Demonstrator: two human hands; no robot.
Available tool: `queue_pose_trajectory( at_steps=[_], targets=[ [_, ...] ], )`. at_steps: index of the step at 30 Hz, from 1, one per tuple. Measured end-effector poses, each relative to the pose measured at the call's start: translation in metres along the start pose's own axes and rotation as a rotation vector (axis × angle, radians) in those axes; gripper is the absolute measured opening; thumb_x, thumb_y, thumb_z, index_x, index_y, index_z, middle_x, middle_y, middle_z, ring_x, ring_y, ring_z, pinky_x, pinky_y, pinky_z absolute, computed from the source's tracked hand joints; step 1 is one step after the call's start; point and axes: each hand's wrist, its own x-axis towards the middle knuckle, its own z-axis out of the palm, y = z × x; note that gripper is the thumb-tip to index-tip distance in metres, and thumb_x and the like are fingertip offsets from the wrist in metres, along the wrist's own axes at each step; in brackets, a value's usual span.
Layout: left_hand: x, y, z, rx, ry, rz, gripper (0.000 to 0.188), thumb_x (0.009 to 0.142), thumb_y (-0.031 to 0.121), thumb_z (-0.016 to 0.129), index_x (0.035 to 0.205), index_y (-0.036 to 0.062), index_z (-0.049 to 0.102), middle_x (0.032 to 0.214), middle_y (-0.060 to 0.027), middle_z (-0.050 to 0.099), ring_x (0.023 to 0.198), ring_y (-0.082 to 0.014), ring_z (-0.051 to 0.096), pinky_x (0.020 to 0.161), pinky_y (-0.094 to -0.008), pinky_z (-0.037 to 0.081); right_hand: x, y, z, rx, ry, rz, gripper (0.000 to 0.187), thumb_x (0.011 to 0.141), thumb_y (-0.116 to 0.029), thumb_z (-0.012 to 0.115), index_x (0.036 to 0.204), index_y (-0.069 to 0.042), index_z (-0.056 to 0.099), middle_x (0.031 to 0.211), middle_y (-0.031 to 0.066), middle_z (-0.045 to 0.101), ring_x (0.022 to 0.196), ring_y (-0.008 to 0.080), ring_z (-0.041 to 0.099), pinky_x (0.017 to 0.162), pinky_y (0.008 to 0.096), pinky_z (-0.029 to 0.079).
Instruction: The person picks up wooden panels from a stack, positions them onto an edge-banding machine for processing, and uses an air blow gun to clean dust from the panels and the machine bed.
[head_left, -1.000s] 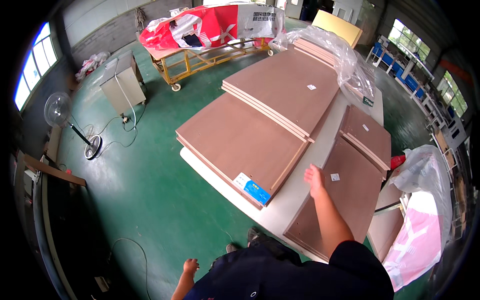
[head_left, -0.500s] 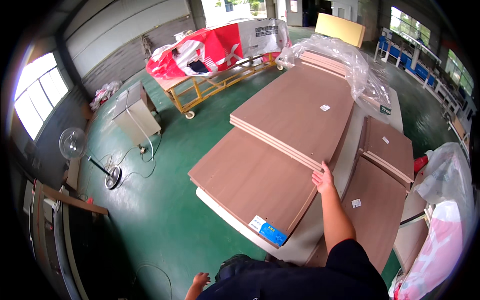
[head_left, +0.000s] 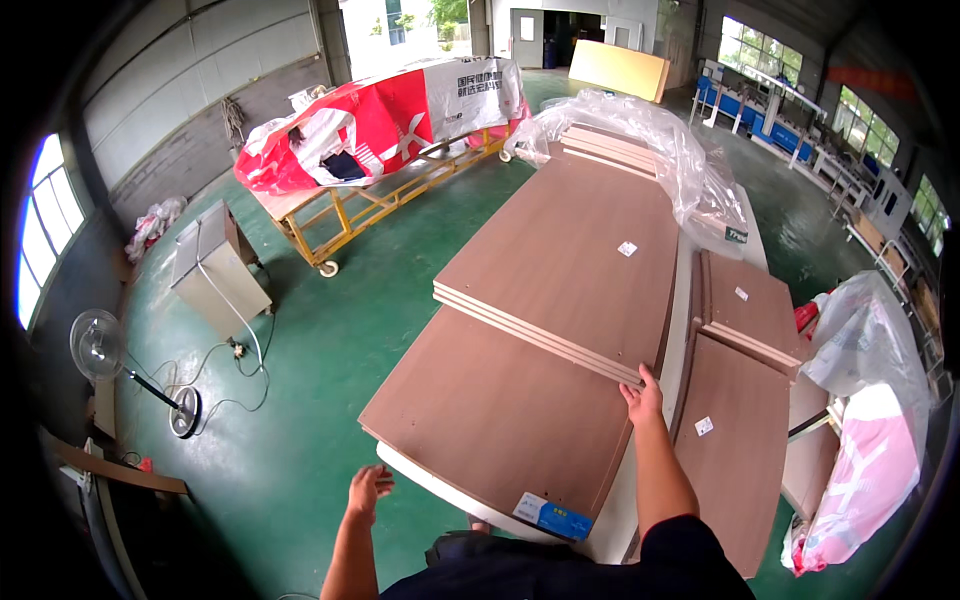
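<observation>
A stack of brown wood-look panels [head_left: 565, 265] lies on another brown panel [head_left: 500, 410], set back so that its pale edges form a step. My right hand [head_left: 645, 398] is at the near right corner of that stack, touching its edge with fingers apart. A blue-and-white label [head_left: 553, 516] sits at the lower panel's near end. To the left, my left hand [head_left: 371, 489] hovers beside the white board [head_left: 440, 490] under the panels, its fingers loosely apart and nothing in them.
Shorter brown panels [head_left: 740, 420] lie to the right. Crumpled clear plastic [head_left: 700, 185] covers the far end. A yellow cart [head_left: 345, 225] bears a red-and-white wrapped load. A metal cabinet [head_left: 215, 270] and a fan [head_left: 180, 410] with trailing cords stand left; plastic-wrapped goods [head_left: 865, 440] are at right.
My left hand has risen from the lower edge toward the near left corner of the panels. My right hand remains at the stack's corner. The whole view has shifted.
</observation>
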Motion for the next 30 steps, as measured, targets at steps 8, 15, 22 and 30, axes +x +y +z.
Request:
queue_pose_trajectory(
  at_steps=[8,15,22,30],
  targets=[
    [0.090,0.114,0.058,-0.013,-0.137,0.190,0.033,0.090,0.025,0.051,0.109,-0.0008,0.056,0.096,-0.0125,0.063,0.083,-0.0218,0.061,0.075,-0.0326,0.048,-0.040,0.029,-0.003,0.024,0.059,0.021,0.034,0.082,-0.020,0.069,0.108,-0.004,0.054,0.098,0.0075,0.055,0.083,0.0238,0.056,0.070,0.0346,0.051],
    [0.215,0.157,0.077,0.345,0.074,0.513,0.037,0.089,0.028,0.056,0.111,-0.0010,0.053,0.107,-0.0153,0.056,0.096,-0.0253,0.054,0.085,-0.0359,0.044,-0.143,0.071,-0.008,-0.037,0.054,-0.005,0.031,0.085,-0.019,0.064,0.111,-0.005,0.054,0.105,0.0093,0.061,0.092,0.0272,0.059,0.075,0.0401,0.051],
    [0.275,0.235,0.154,0.959,-0.111,0.522,0.056,0.089,0.051,0.049,0.110,-0.0003,0.057,0.101,-0.0190,0.060,0.093,-0.0345,0.056,0.087,-0.0429,0.043,-0.224,0.071,-0.058,0.005,0.090,0.073,0.043,0.078,-0.011,0.057,0.119,0.001,0.051,0.108,0.0135,0.062,0.095,0.0297,0.061,0.076,0.0423,0.052],
    [0.225,0.240,0.217,0.729,-0.571,-0.153,0.067,0.086,0.061,0.049,0.119,0.0041,0.059,0.117,-0.0134,0.060,0.103,-0.0243,0.059,0.089,-0.0383,0.045,-0.278,0.070,-0.093,-0.056,0.136,0.031,0.047,0.075,-0.009,0.056,0.118,0.008,0.048,0.104,0.0175,0.062,0.088,0.0299,0.064,0.072,0.0408,0.056]
  ],
)
